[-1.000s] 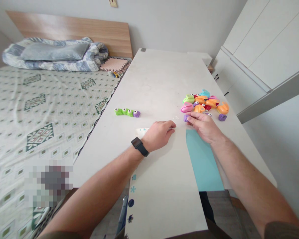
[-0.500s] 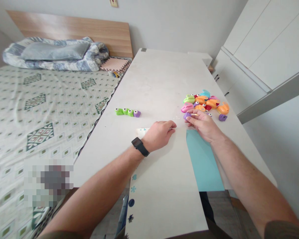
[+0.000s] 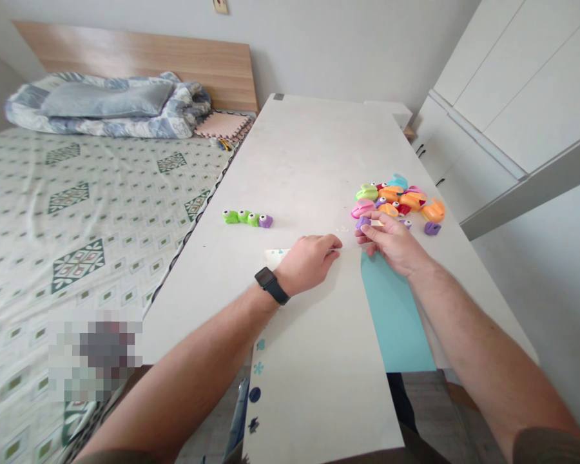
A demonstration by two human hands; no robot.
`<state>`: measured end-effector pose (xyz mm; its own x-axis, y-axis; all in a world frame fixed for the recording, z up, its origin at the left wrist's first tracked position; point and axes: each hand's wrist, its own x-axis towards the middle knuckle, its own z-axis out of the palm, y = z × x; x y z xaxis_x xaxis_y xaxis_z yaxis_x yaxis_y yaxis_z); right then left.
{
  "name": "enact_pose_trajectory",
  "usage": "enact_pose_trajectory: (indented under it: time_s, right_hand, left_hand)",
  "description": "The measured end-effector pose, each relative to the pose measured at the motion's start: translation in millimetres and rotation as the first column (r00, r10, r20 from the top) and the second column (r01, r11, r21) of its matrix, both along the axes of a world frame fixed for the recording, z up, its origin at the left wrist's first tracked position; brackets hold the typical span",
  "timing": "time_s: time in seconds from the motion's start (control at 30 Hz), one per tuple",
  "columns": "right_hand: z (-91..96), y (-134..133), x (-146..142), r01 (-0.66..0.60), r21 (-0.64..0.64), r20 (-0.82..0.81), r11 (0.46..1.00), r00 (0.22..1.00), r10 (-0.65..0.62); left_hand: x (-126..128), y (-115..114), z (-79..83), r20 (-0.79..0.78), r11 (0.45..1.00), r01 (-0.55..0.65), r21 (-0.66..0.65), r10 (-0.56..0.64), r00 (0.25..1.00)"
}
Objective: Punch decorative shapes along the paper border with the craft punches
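My right hand [image 3: 391, 243] is closed on a small purple punch [image 3: 363, 223], held just above the far edge of a white paper sheet [image 3: 319, 361]. My left hand [image 3: 310, 260], with a black watch on the wrist, lies curled and pressed down on that sheet's far end. A teal sheet [image 3: 394, 316] lies under my right wrist. A heap of coloured punches [image 3: 396, 196] sits just beyond my right hand. A short row of green punches with a purple one [image 3: 247, 218] lies to the left on the white table [image 3: 299, 148].
A bed with a patterned cover [image 3: 77, 212] and a rolled quilt [image 3: 106, 106] runs along the table's left side. White cabinets [image 3: 512, 96] stand at the right. The white sheet hangs over the table's near edge, with punched shapes along its left side.
My right hand lifted the purple punch slightly off the table and drew it a little toward the sheet's edge. The left hand stayed in place.
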<state>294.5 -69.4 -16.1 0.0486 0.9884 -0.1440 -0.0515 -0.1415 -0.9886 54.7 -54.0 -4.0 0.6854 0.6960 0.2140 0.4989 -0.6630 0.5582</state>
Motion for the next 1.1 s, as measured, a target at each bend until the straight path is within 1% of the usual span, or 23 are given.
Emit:
enact_pose_trajectory:
  time_s: [0.27, 0.5, 0.77, 0.87, 0.97, 1.1]
  right_hand:
    - [2.0, 3.9, -0.7, -0.035, 0.002, 0.019, 0.999, 0.999, 0.035]
    - [2.0, 6.4, -5.3, 0.009, -0.018, 0.063, 1.0, 0.998, -0.008]
    - [3.5, 10.0, -1.3, 0.035, -0.071, 0.039, 0.997, 0.999, -0.032]
    - [7.7, 9.6, -1.1, 0.09, -0.056, 0.097, 0.994, 0.992, -0.084]
    - [8.5, 9.0, -2.3, 0.148, 0.006, 0.2, 0.989, 0.969, -0.146]
    - [2.9, 8.8, -6.1, 0.156, 0.048, 0.257, 0.987, 0.953, -0.163]
  left_hand:
    - [0.3, 1.0, -2.3, 0.002, 1.0, -0.004, -0.006, 0.004, 1.0]
    - [1.2, 1.9, -2.6, -0.006, 1.0, 0.001, 0.0, -0.001, 1.0]
    - [0.6, 1.6, -2.8, -0.004, 1.0, 0.009, 0.015, -0.009, 1.0]
    - [0.5, 1.7, -2.1, -0.011, 1.0, 0.008, 0.016, -0.008, 1.0]
    - [0.5, 1.8, -1.3, -0.016, 1.0, 0.007, 0.016, -0.006, 1.0]
    - [0.1, 1.5, -0.9, -0.013, 1.0, 0.002, 0.015, -0.002, 1.0]
